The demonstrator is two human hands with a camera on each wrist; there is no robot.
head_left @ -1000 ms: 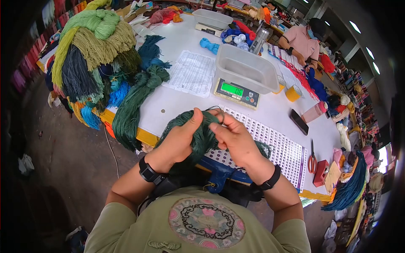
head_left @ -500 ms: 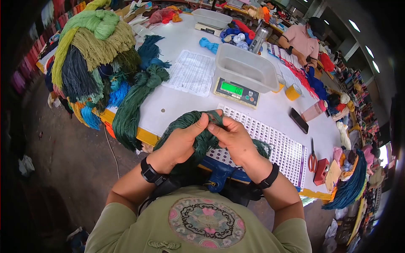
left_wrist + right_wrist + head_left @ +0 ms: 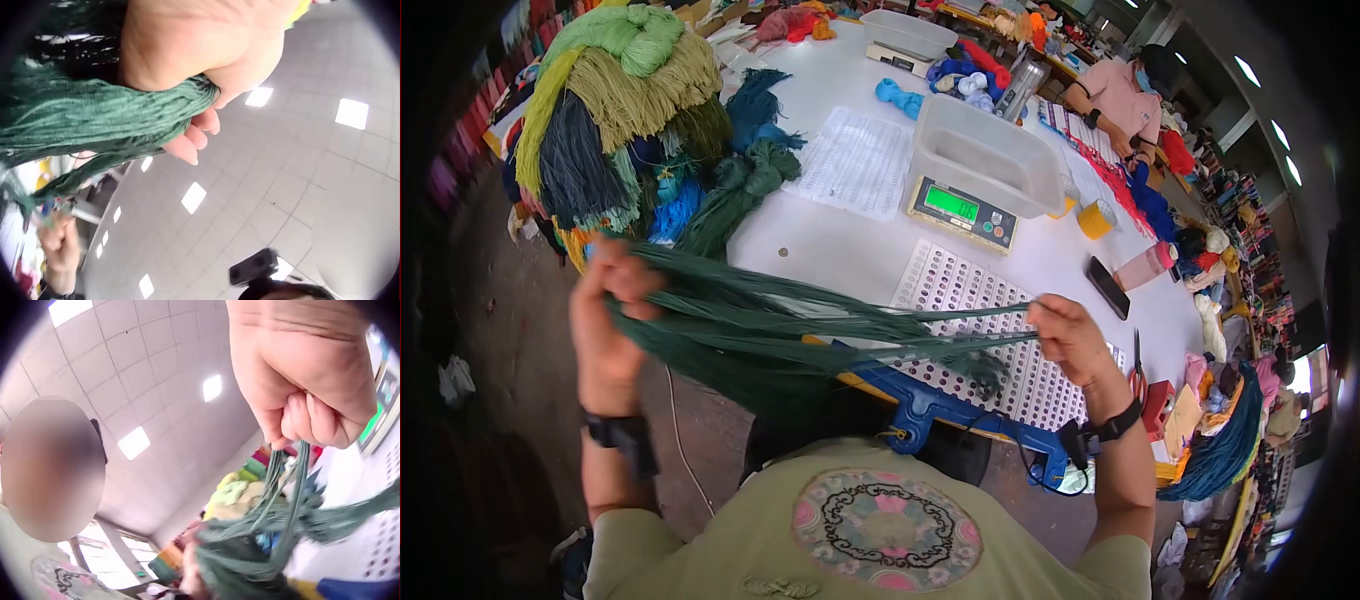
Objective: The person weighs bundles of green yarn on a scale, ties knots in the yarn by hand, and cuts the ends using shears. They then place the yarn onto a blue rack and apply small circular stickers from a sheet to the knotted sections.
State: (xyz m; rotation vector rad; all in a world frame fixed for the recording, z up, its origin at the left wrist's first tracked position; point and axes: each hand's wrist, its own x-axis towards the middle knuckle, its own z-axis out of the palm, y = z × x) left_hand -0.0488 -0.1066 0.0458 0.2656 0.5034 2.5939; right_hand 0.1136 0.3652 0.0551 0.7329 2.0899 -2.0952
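A long skein of dark green yarn (image 3: 770,310) is stretched across the front of the body between both hands. My left hand (image 3: 612,310) grips its thick end at the left; in the left wrist view the bundle (image 3: 94,115) runs through the curled fingers. My right hand (image 3: 1070,338), over the right side of the board with rows of holes, pulls a few thin strands taut. The right wrist view shows these strands (image 3: 303,481) coming out of the fist. A looser tuft of the same green (image 3: 978,370) hangs below the strands, over the board.
The white board with holes (image 3: 930,268) lies at the table's front edge, by a blue metal bracket (image 3: 920,405). Behind it stands a digital scale (image 3: 963,215) bearing a plastic tub (image 3: 1045,190). Yarn skeins (image 3: 630,100) pile up left; a phone (image 3: 1108,288) lies right. Another person (image 3: 1120,95) works opposite.
Both hands were close together over the bunched skein. Now they have moved far apart, left hand to the left and right hand to the right, drawing the yarn out between them.
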